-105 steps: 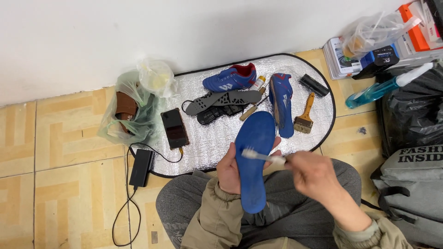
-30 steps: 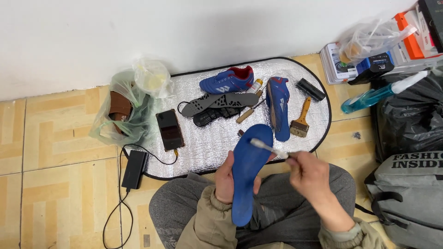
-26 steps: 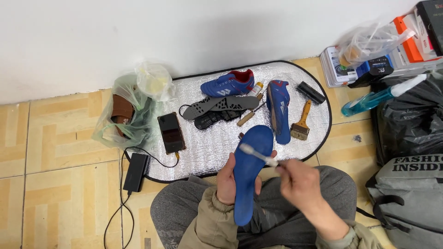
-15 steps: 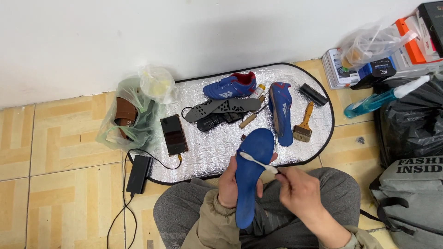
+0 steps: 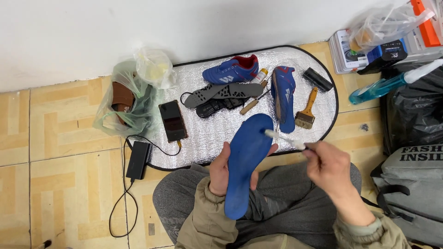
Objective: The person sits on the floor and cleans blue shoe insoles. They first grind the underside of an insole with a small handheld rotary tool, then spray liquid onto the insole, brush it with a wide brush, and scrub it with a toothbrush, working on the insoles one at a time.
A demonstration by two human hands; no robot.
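Note:
My left hand grips a long blue insole from behind, holding it upright over my lap. My right hand pinches a small white brush whose head touches the insole's upper right edge. Beyond them, on a silver mat, lie two blue football boots, dark insoles, a wooden paintbrush and a black block.
A phone lies on the mat, cabled to a black power bank on the tiled floor. Plastic bags sit at the left. A spray bottle, boxes, a black bag and a grey backpack crowd the right.
The white brush has stroked back and forth over the top of the insole, and now rests at its right edge. My left hand keeps its hold on the insole.

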